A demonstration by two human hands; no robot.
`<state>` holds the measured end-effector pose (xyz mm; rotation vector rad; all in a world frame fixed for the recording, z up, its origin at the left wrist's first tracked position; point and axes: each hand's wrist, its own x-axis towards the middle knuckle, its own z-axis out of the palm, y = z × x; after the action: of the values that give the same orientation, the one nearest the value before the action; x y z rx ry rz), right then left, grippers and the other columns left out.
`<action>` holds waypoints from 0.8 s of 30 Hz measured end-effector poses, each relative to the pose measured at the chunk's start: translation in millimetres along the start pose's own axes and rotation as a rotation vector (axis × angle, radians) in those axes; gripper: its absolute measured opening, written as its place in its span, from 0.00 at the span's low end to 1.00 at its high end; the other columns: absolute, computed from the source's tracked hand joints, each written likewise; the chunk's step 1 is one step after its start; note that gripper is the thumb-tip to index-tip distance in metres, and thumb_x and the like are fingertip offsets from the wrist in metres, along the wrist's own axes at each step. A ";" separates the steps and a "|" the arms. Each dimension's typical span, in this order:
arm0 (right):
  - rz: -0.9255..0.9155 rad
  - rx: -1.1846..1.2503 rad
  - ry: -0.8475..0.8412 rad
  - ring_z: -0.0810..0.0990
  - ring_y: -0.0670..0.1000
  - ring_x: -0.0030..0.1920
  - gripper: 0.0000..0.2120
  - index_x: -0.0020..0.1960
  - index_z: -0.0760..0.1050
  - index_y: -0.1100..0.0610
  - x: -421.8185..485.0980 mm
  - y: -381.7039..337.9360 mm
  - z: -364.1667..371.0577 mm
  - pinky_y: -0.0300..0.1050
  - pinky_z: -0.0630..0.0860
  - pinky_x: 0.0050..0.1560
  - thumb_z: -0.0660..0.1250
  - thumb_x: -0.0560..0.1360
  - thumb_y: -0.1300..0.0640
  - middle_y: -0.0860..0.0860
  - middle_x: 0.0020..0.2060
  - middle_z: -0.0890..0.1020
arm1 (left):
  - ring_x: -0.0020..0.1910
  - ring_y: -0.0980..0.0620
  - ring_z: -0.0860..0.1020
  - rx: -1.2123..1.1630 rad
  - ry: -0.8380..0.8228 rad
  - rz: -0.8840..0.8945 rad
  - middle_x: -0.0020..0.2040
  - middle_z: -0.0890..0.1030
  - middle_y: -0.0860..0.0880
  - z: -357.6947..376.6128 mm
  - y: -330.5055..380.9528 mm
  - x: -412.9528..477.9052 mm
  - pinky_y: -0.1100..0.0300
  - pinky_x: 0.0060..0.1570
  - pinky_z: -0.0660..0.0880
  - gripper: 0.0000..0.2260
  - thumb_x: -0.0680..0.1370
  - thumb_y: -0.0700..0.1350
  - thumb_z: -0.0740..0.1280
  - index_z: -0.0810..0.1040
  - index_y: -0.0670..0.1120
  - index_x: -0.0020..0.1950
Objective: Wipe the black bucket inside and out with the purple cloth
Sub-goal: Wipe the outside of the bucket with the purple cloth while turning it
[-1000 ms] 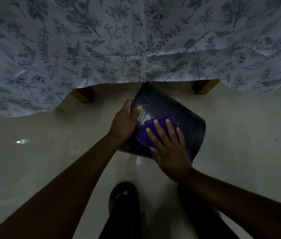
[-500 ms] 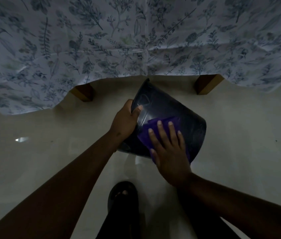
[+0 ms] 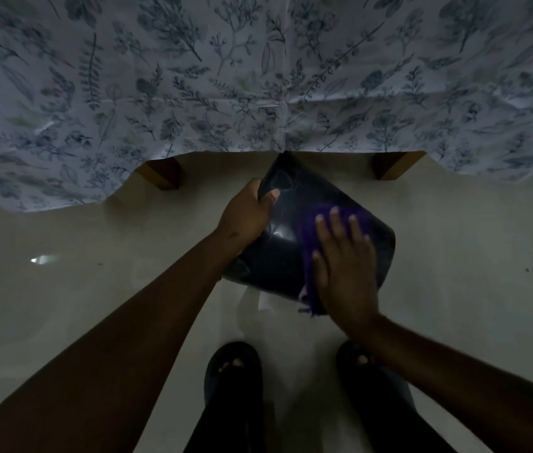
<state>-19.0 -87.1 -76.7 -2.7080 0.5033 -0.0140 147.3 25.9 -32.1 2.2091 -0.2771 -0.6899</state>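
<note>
Bucket [image 3: 278, 253], black and glossy, is sitting at the centre of the frame, tipped on its side above the pale floor [image 3: 454, 256], its far end reaching just under the hem of the cloth-covered table. Going from the left: a small bright glare [image 3: 43, 259] is showing on the floor at mid-left. The left arm is running up from the lower left, and the left hand [image 3: 245, 214] is gripping the bucket's upper left edge, thumb curled over onto the dark surface. A wooden table leg [image 3: 162, 173] is standing just left of that hand, under the floral tablecloth [image 3: 193, 76] filling the top of the frame. At bottom centre, two feet in dark sandals [image 3: 234, 374] are standing on the floor. Right of centre, the right hand [image 3: 345, 266] is lying flat with fingers spread, pressing the purple cloth [image 3: 307, 256] against the bucket's outer side; a frayed corner of the cloth is hanging below the bucket's lower edge. A second table leg [image 3: 392, 165] is showing at upper right.
</note>
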 end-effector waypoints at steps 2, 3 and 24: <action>-0.224 -0.042 -0.040 0.49 0.58 0.77 0.26 0.76 0.54 0.48 -22.5 -12.3 8.0 0.59 0.51 0.74 0.52 0.80 0.48 0.50 0.77 0.54 | 0.50 0.49 0.78 0.000 -0.025 -0.012 0.54 0.79 0.46 -0.7 4.8 5.3 0.60 0.43 0.71 0.14 0.82 0.51 0.59 0.73 0.45 0.62; -0.302 -0.058 -0.043 0.50 0.58 0.77 0.25 0.76 0.55 0.48 -23.6 -14.3 8.7 0.58 0.51 0.74 0.53 0.79 0.49 0.50 0.77 0.54 | 0.51 0.48 0.78 0.008 -0.039 -0.022 0.55 0.79 0.46 -1.1 6.9 6.9 0.58 0.46 0.73 0.15 0.82 0.51 0.59 0.73 0.44 0.63; -0.208 -0.064 -0.080 0.49 0.58 0.77 0.30 0.78 0.51 0.51 19.0 -5.6 -4.5 0.58 0.53 0.74 0.52 0.79 0.42 0.54 0.78 0.53 | 0.47 0.49 0.79 -0.024 -0.014 -0.044 0.49 0.80 0.48 -8.3 8.0 -4.7 0.55 0.46 0.75 0.12 0.81 0.51 0.60 0.73 0.45 0.57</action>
<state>0.3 -90.6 -71.5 -2.7982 0.2006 0.0551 148.3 27.7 -19.8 2.1942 -0.2271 -0.7290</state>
